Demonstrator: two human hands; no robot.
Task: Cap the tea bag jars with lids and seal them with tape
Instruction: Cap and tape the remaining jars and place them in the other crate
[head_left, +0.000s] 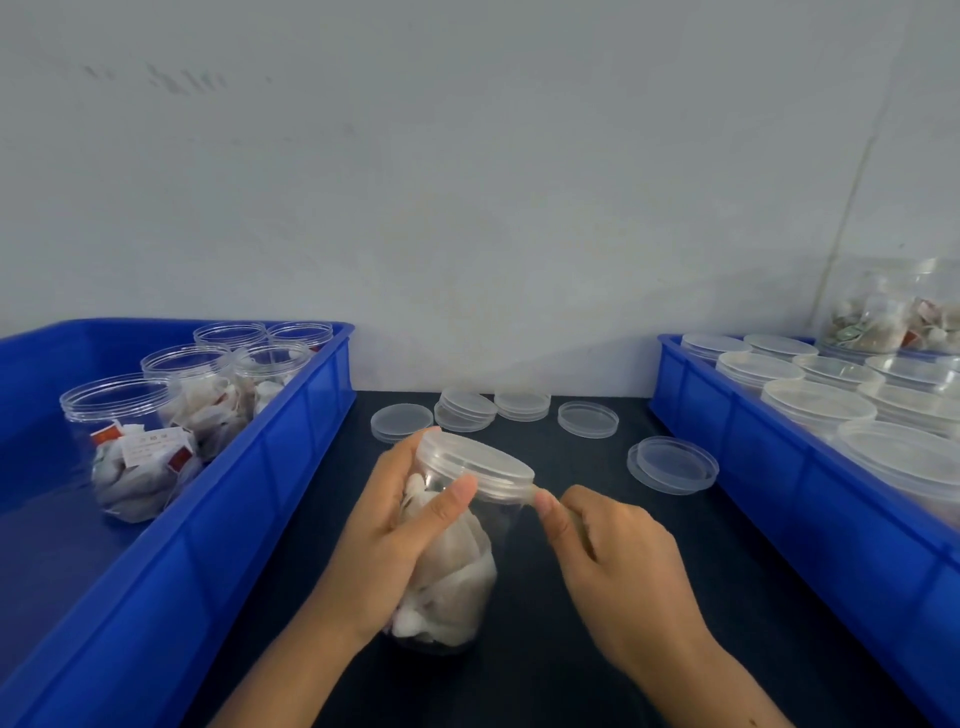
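The left hand (387, 525) grips a clear plastic jar of white tea bags (449, 561), fingers wrapped round its left side and thumb laid across the front just under the clear round lid (475, 465) that sits on top. The jar is tilted, top leaning right and away, near the middle of the dark table (571, 675). The right hand (618, 566) pinches a thin strip of clear tape (530, 493) between thumb and forefinger, right at the lid's rim on the jar's right side. Beyond the jar, loose clear lids (519, 405) lie on the table, some stacked. At left, a blue plastic crate (234, 519) holds open jars of tea bags (130, 447). At right, a second blue crate (779, 483) holds capped jars (815, 405), with another jar (893, 312) sitting on top at the far end.
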